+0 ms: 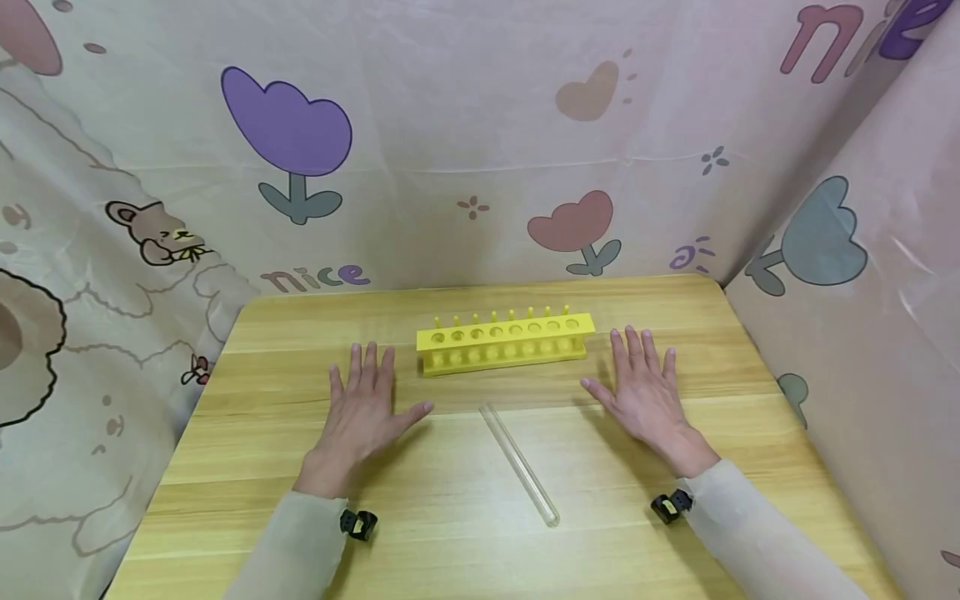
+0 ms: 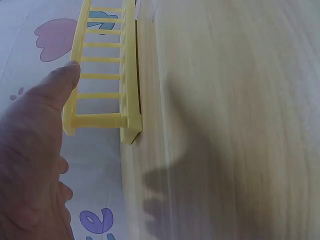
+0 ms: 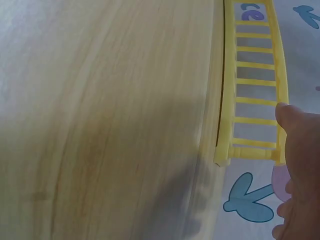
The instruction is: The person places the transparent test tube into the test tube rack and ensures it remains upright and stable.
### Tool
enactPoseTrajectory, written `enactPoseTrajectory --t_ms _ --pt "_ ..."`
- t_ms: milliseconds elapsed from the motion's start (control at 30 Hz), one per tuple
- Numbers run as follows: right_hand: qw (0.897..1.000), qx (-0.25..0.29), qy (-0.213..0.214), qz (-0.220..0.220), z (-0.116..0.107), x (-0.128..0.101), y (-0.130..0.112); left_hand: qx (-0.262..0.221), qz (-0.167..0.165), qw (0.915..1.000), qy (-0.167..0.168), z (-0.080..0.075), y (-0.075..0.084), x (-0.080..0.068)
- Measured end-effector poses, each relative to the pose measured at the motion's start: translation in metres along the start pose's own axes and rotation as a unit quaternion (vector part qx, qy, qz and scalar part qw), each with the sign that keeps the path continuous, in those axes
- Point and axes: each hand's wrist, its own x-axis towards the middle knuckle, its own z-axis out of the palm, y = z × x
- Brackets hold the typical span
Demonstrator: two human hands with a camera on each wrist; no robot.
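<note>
A yellow test tube rack (image 1: 504,332) with a row of holes and upright pegs stands toward the back of the table. In front of it a clear glass test tube (image 1: 519,465) lies slantwise on the wood. My left hand (image 1: 362,412) is spread palm down to the left of the rack, its thumb toward the tube. To the right, my right hand (image 1: 647,396) is spread the same way, thumb pointing inward. Both hands hold nothing. In the left wrist view the thumb (image 2: 62,82) overlaps the rack, and the right thumb (image 3: 287,115) overlaps it in the right wrist view.
The light wood table (image 1: 420,533) ends at the back against a printed curtain (image 1: 420,125). More curtain hangs along the left and right sides. A small black wrist camera (image 1: 360,525) sits at the left cuff, and another camera (image 1: 670,505) at the right cuff.
</note>
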Motion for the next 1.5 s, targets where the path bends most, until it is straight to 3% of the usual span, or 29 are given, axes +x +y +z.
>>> enactPoseTrajectory --t_ms 367,933,1500 --pt "1.0 0.005 0.007 -0.021 0.001 0.003 -0.002 -0.01 0.011 0.9999 -0.004 -0.004 0.003 0.015" --pt "0.999 0.025 0.017 -0.044 0.005 0.006 -0.021 0.0 0.029 0.9993 -0.022 -0.004 0.027 0.048" --pt "0.996 0.022 0.038 -0.071 0.01 0.005 -0.037 0.007 0.035 0.9983 -0.046 -0.005 0.036 0.058"
